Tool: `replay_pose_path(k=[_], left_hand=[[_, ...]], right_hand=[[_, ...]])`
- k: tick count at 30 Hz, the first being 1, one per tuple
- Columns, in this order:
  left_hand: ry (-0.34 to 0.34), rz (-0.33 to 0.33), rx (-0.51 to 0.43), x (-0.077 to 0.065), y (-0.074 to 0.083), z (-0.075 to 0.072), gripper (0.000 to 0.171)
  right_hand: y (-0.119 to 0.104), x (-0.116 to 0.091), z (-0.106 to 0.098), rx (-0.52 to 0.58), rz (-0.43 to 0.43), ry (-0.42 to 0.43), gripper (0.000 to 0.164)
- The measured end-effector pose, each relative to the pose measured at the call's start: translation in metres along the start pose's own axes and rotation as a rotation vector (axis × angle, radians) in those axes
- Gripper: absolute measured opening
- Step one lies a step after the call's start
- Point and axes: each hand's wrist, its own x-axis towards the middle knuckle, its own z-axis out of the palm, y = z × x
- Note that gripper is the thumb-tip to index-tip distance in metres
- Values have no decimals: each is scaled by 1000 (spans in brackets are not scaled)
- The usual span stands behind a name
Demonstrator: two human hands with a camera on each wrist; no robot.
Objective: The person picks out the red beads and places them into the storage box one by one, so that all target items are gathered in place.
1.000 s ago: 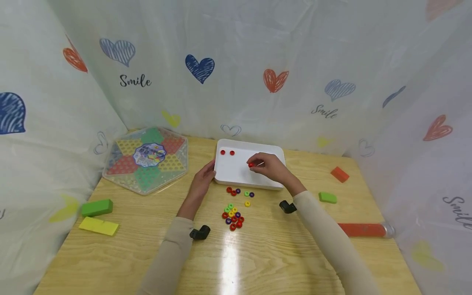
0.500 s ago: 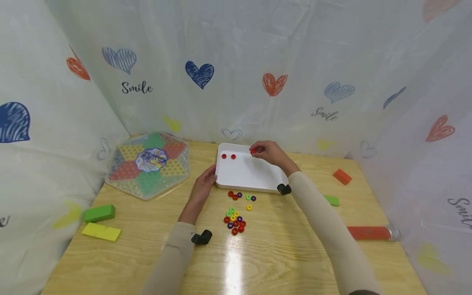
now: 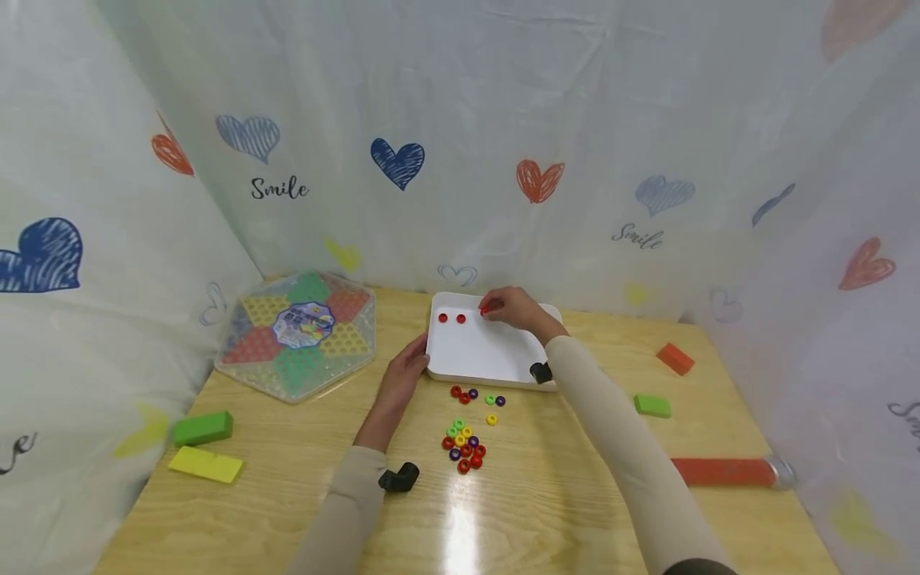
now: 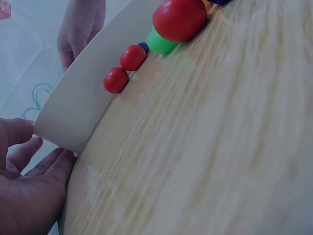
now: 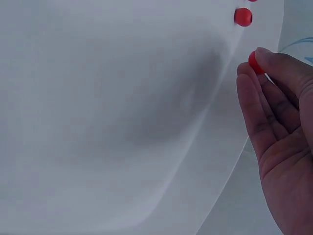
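Observation:
A white tray [image 3: 489, 359] lies on the table, with two red beads [image 3: 451, 319] inside near its far left corner. Over the tray's far side, my right hand [image 3: 516, 310] pinches another red bead [image 5: 255, 63] between thumb and fingertips, to the right of those two. My left hand [image 3: 402, 375] holds the tray's left side; in the left wrist view its thumb touches the rim and its fingers rest against the lower corner. In front of the tray lie loose beads [image 3: 465, 447] in red, yellow, green and purple, several of them clustered together.
A hexagonal star-patterned game board [image 3: 298, 335] lies at the back left. A green block [image 3: 204, 429] and a yellow block [image 3: 206, 465] sit at left. On the right are a red block [image 3: 676, 358], a green block [image 3: 652, 406] and a red tube [image 3: 726, 472].
My right hand, with the red bead, has moved toward the tray's far side and then left, nearer the two beads. My left hand stays at the tray. The head view has shifted slightly.

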Motion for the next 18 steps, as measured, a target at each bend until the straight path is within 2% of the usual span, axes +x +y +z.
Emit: replay_pose_path(k=[5, 9, 13, 18], left_hand=[[5, 17, -3, -2, -3, 2, 47], [0, 18, -6, -4, -6, 3, 47], [-5, 23, 3, -3, -7, 2, 47], [-4, 26, 7, 0, -5, -1, 46]], right_hand=[[0, 5, 8, -85, -16, -31, 15], [-2, 1, 12, -150, 14, -70, 14], [-7, -3, 11, -165, 39, -91, 18], [-12, -4, 5, -158, 30, -93, 28]])
